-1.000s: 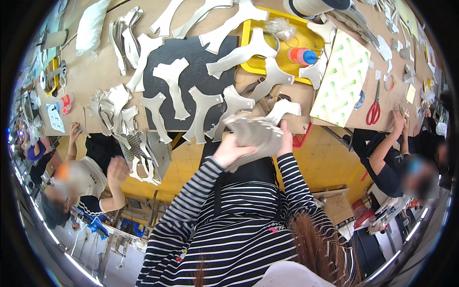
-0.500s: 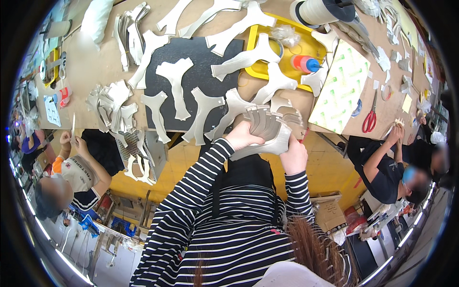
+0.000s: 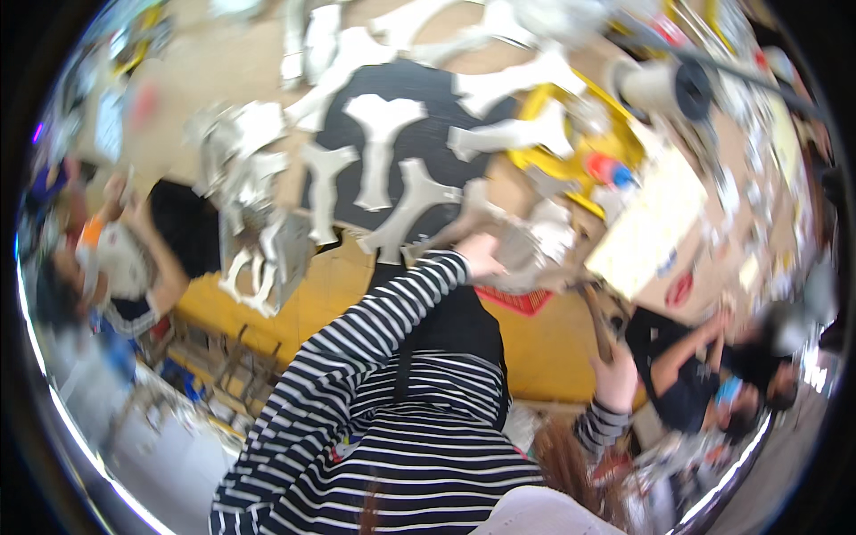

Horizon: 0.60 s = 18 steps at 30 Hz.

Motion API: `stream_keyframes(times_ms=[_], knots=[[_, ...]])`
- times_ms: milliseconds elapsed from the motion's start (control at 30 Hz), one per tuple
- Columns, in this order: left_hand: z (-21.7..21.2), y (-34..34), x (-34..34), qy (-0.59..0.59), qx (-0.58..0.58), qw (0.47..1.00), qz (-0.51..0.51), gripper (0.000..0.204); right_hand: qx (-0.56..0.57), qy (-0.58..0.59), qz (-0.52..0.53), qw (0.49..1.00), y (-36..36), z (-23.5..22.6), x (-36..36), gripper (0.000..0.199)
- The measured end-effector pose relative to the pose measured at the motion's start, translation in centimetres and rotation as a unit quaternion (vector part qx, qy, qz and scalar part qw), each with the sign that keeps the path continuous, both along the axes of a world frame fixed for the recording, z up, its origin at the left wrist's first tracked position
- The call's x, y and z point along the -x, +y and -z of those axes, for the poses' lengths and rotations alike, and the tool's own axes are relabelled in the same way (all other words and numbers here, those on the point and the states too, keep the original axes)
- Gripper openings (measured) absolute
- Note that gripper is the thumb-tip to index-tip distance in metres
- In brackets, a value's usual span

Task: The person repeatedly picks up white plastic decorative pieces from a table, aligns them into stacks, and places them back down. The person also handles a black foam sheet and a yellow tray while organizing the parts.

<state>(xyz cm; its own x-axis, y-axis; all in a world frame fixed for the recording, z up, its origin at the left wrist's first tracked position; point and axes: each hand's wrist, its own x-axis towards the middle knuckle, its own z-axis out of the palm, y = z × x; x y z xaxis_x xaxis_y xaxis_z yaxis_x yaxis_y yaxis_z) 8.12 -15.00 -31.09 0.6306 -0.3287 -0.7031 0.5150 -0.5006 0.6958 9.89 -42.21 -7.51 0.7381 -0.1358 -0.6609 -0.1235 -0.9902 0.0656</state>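
Note:
My left hand (image 3: 483, 256) is closed on the near-left end of a stack of grey cut leather-like pieces (image 3: 522, 252) at the table's front edge. Motion blur softens the fingers and the stack. Off to the right and lower, my right hand (image 3: 617, 379) grips the lower end of a brownish-grey cut piece (image 3: 599, 321), held out away from the stack. Pale Y-shaped pieces lie around: one piece (image 3: 382, 147) on the black mat (image 3: 428, 89), another piece (image 3: 412, 209) at the mat's near edge, and one (image 3: 513, 135) partly over the yellow tray (image 3: 615, 116).
A thread cone (image 3: 660, 89) stands behind the tray. A red-and-blue bottle (image 3: 609, 169) sits in it. Right are a patterned pale sheet (image 3: 649, 223) and red scissors (image 3: 679, 288). A red basket (image 3: 515, 300) shows below the stack. Co-workers sit left and right.
My right hand has left the stack and swung down to the right with one cut piece. My left hand stays at the stack. The whole view has shifted and blurred.

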Motion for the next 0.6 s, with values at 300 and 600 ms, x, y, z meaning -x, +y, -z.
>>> stream_keyframes(times_ms=[300,600], knots=[[-4.6,0.7,2.3,-0.096,0.116,0.963,-0.223,0.058,-0.264,0.069,0.169,0.947,6.6,-7.5,-5.3,0.034],[-10.4,6.3,5.8,-0.01,0.257,0.898,-0.357,0.044,-0.472,0.089,0.074,0.874,22.7,-1.7,-10.0,0.035]])
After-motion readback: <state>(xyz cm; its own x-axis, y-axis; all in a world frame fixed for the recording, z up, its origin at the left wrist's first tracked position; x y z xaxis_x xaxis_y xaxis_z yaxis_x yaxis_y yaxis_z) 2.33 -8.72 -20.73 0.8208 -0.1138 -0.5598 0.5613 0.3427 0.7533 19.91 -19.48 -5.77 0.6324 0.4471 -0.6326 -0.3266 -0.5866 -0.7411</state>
